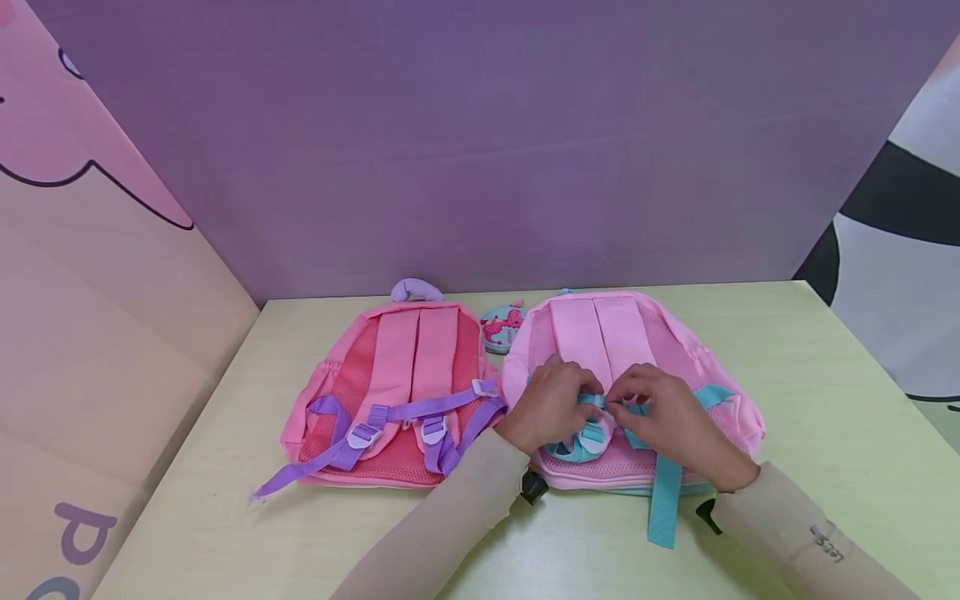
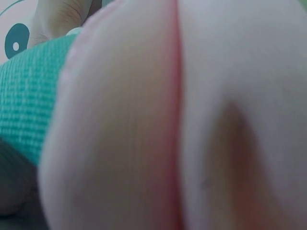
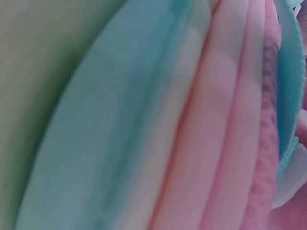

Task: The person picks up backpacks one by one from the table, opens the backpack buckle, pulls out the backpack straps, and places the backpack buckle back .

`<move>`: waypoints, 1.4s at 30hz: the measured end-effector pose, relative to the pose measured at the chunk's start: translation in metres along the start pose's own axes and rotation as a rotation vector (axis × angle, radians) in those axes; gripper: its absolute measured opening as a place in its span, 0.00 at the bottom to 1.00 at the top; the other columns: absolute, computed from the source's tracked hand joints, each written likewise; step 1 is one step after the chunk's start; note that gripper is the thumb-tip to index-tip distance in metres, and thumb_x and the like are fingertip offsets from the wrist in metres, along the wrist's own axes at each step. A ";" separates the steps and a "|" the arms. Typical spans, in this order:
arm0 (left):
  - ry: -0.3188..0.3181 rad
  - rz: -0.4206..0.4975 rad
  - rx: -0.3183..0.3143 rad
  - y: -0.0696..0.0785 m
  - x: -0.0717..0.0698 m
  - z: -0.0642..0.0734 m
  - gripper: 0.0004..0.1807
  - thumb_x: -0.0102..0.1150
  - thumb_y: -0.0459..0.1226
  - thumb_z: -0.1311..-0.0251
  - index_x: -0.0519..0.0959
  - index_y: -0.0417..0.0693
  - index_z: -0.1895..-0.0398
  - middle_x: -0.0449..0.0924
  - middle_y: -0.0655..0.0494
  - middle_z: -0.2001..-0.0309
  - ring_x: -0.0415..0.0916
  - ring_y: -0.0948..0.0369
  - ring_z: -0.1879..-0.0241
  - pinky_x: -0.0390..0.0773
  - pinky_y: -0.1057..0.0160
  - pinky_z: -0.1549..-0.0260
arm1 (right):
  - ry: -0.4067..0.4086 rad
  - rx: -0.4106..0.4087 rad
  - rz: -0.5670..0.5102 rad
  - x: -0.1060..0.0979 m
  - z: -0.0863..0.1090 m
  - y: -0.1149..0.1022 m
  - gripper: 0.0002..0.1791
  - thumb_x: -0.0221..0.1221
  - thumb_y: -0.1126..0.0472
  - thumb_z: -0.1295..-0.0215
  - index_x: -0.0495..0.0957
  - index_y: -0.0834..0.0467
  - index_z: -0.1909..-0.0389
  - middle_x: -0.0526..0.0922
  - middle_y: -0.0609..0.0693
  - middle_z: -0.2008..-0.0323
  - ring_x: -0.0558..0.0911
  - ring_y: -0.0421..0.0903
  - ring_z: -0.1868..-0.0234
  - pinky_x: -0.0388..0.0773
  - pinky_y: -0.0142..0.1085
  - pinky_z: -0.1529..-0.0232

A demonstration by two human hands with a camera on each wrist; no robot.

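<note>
Pinching turquoise webbing (image 1: 592, 401) with left hand (image 1: 551, 404) and right hand (image 1: 663, 412), over a pink mesh-backed backpack (image 1: 626, 337) just beneath both. Probably light, soft, floppy; best gripped by webbing beside the white buckle (image 1: 592, 443), just below left hand.

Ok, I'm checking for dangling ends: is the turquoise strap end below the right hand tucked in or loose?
Loose: in the head view, the turquoise strap end sticks out past the lower edge of the light pink backpack.
</note>
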State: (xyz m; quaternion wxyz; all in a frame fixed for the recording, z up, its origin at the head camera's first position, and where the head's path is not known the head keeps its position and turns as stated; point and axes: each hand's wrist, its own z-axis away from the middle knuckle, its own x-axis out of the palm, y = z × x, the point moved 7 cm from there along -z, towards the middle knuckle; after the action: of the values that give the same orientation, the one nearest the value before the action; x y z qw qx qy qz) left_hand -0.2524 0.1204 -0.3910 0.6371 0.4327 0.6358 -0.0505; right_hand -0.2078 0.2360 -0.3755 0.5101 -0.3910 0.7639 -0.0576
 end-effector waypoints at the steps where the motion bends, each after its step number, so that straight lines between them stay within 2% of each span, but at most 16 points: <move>1: 0.000 0.000 0.001 0.000 0.000 0.000 0.13 0.73 0.43 0.53 0.85 0.54 0.62 0.76 0.66 0.69 0.63 0.68 0.63 0.65 0.70 0.65 | 0.000 0.002 0.000 0.000 0.000 0.000 0.12 0.69 0.72 0.52 0.82 0.51 0.74 0.75 0.37 0.70 0.77 0.42 0.70 0.77 0.37 0.69; 18: -0.011 0.022 0.000 -0.002 0.002 0.000 0.12 0.72 0.42 0.52 0.85 0.53 0.62 0.76 0.67 0.69 0.63 0.69 0.64 0.65 0.72 0.67 | 0.006 0.054 0.000 -0.004 0.005 0.006 0.10 0.70 0.71 0.53 0.82 0.53 0.73 0.76 0.38 0.70 0.76 0.39 0.69 0.77 0.35 0.69; 27: -0.010 -0.004 0.016 0.001 0.000 0.000 0.13 0.72 0.41 0.52 0.85 0.52 0.61 0.76 0.66 0.69 0.64 0.68 0.63 0.65 0.73 0.65 | -0.054 0.071 -0.021 0.001 0.001 0.006 0.12 0.70 0.70 0.52 0.82 0.51 0.69 0.76 0.39 0.68 0.75 0.42 0.68 0.77 0.38 0.67; 35: 0.000 -0.030 0.031 0.002 -0.001 -0.001 0.11 0.71 0.41 0.50 0.85 0.53 0.62 0.78 0.65 0.68 0.64 0.68 0.64 0.64 0.72 0.65 | -0.021 0.004 -0.028 0.000 -0.003 -0.001 0.13 0.69 0.72 0.52 0.82 0.50 0.73 0.76 0.38 0.69 0.75 0.43 0.69 0.76 0.37 0.68; 42: 0.009 -0.020 0.017 0.001 -0.002 0.000 0.12 0.72 0.42 0.52 0.85 0.54 0.62 0.77 0.66 0.68 0.64 0.68 0.64 0.64 0.71 0.64 | -0.001 0.010 -0.009 -0.001 -0.002 0.000 0.13 0.68 0.72 0.52 0.82 0.50 0.74 0.76 0.37 0.70 0.75 0.41 0.69 0.77 0.38 0.67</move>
State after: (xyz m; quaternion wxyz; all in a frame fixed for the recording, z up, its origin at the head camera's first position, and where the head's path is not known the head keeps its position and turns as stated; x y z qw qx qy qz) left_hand -0.2522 0.1207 -0.3889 0.6302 0.4320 0.6424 -0.0602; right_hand -0.2099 0.2361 -0.3737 0.5121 -0.3918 0.7617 -0.0633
